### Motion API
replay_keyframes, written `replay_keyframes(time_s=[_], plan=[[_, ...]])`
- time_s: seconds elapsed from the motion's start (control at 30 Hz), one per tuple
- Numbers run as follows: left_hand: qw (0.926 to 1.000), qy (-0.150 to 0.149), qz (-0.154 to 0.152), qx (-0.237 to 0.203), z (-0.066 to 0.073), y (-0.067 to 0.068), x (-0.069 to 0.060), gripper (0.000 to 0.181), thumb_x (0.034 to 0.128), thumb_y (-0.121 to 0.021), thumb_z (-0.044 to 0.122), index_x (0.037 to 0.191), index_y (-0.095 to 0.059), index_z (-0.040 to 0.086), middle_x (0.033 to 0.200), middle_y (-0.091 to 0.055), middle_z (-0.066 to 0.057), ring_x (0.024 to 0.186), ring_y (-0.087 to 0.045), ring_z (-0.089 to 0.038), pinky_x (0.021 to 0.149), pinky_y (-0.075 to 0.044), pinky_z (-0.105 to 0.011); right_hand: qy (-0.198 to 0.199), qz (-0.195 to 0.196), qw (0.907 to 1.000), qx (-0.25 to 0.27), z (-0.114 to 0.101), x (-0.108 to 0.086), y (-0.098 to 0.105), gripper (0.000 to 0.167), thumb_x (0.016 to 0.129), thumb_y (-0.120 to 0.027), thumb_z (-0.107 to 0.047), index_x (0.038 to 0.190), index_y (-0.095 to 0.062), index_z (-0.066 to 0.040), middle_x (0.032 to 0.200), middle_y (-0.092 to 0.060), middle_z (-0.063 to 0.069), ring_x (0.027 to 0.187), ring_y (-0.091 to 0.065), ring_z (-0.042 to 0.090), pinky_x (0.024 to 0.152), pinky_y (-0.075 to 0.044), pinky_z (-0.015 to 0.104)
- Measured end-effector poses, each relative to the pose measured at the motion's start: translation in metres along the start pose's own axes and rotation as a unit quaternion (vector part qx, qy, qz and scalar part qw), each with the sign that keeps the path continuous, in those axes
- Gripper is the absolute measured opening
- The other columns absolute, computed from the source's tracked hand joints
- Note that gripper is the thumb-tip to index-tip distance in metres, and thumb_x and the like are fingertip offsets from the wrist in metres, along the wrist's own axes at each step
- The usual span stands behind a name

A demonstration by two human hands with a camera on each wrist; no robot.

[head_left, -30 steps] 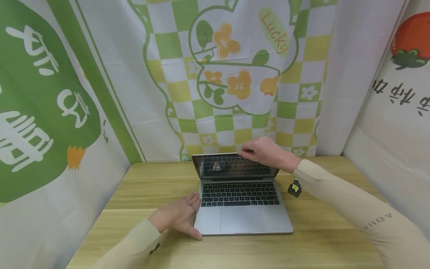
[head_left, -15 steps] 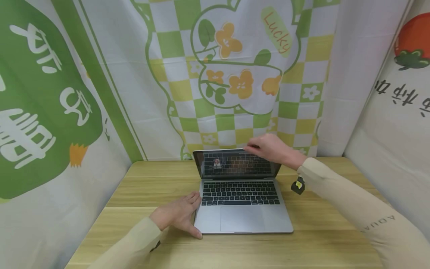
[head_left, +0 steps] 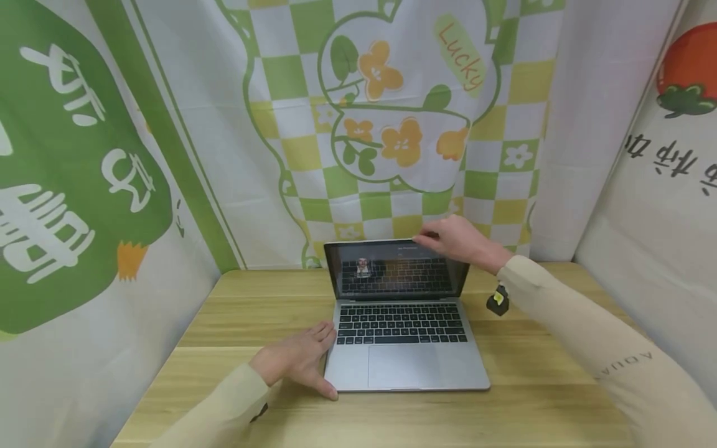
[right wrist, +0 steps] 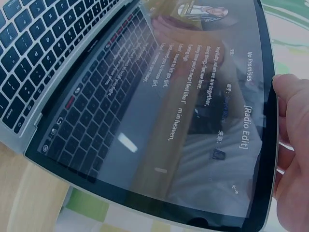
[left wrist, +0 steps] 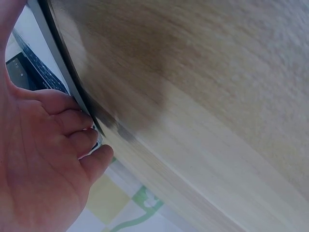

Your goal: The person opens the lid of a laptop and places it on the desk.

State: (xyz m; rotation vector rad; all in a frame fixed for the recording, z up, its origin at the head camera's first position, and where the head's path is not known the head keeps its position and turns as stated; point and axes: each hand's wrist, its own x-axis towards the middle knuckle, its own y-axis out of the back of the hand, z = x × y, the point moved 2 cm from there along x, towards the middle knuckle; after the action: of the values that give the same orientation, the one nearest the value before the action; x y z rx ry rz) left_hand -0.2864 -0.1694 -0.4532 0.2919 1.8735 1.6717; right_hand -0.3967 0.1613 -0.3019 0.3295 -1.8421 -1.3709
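A silver laptop with black keys sits on the wooden table, its lid raised to a steep angle. Reflected keys and a small picture show on its dark screen; the right wrist view shows lines of song text there. My right hand pinches the lid's top edge right of centre, thumb on the screen's rim and fingers behind. At the base's left side rests my left hand, fingertips against the edge and thumb spread toward the front corner. In the left wrist view, the fingers touch the laptop's thin side.
The wooden table extends around the laptop on both sides and in front. A patterned green, yellow and white curtain hangs close behind the table's far edge. Printed cloths stand on both sides. A small black tag hangs by the right cuff.
The laptop lid has tilted up and back, and my right hand has risen with it, shifting slightly right. My left hand has stayed at the base's left edge.
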Motion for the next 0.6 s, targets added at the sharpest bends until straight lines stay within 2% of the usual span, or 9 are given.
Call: replay_keyframes(time_s=[0.23, 0.37, 0.6], plan=[[1.0, 0.004, -0.005, -0.001, 0.001, 0.0, -0.001, 0.132, 0.0622, -0.058, 0.09, 0.154, -0.026, 0.0, 0.163, -0.019, -0.019, 0.151, -0.02, -0.032, 0.123, -0.025, -0.041, -0.027, -0.014, 0.9995, 0.011, 0.008, 0.006, 0.002, 0.03, 0.099, -0.06, -0.031, 0.072, -0.06, -0.017, 0.054, -0.053, -0.006, 0.044, -0.038, 0.007, 0.047, -0.035, 0.024], [0.9999, 0.008, -0.007, 0.001, 0.001, 0.001, 0.0, 0.132, 0.0617, -0.058, 0.091, 0.154, -0.026, 0.001, 0.163, -0.019, -0.018, 0.152, -0.02, -0.031, 0.123, -0.025, -0.04, -0.039, -0.037, 0.9985, 0.015, 0.014, 0.01, 0.003, 0.031, 0.1, -0.057, -0.033, 0.074, -0.061, -0.017, 0.056, -0.053, -0.004, 0.044, -0.038, 0.008, 0.047, -0.036, 0.025], [0.9999, 0.012, -0.012, 0.001, 0.001, 0.001, 0.0, 0.133, 0.0612, -0.057, 0.091, 0.154, -0.026, 0.002, 0.163, -0.019, -0.017, 0.152, -0.02, -0.031, 0.123, -0.025, -0.04, -0.067, -0.068, 0.9953, 0.019, 0.025, 0.016, 0.007, 0.03, 0.099, -0.057, -0.038, 0.077, -0.066, -0.019, 0.063, -0.061, -0.005, 0.049, -0.046, 0.01, 0.051, -0.042, 0.027]])
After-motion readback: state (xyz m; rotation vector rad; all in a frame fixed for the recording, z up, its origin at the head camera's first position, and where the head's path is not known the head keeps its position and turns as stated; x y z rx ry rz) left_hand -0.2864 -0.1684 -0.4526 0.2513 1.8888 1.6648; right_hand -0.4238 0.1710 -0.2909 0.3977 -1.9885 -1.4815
